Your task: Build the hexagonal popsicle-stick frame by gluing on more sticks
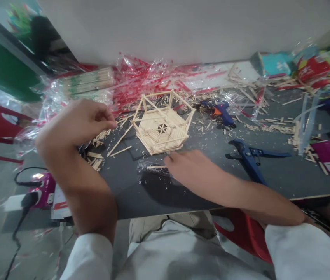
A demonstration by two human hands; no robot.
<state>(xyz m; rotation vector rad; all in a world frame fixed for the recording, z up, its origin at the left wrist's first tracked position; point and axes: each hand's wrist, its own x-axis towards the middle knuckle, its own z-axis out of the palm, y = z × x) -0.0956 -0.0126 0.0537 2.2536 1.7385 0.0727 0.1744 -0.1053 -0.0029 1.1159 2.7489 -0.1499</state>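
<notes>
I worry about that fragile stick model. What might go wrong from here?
1. The right hand works in front of the hexagonal stick model; a slip might knock its thin upright frame.
2. The glue gun lies among cellophane wrappers and stick scraps; if hot, it might melt them.
3. The blue cutter lies beside that arm and might get bumped.

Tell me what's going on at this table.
A person in white sleeves sits at a dark table littered with stick offcuts. A hexagonal stick frame stands in the middle. The right hand reaches low to a loose stick lying just in front of the frame. The left hand is raised to the frame's left, fingertips pinched; whether they hold anything is unclear. A blue glue gun and blue cutters lie to the right.
</notes>
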